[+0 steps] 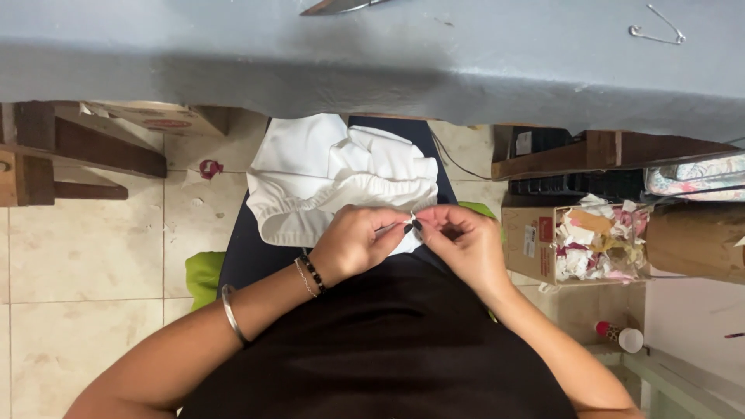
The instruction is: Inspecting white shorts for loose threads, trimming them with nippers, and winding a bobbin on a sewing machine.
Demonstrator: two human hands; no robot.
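Both hands, left hand (353, 244) and right hand (462, 237), pinch shut on the white garment (326, 182); beyond the fingertips a grey table (388, 62), tiled floor (85, 256) below

The garment (341, 182) lies on the person's lap, below the near edge of the table (388, 62). Both hands meet at the garment's near edge: the left hand (353, 244) to the left, the right hand (464, 240) to the right, fingertips touching. A safety pin (658, 32) lies on the table near its right end. The box of scraps (578, 242) stands on the floor to the right of the lap, under the table's near edge.
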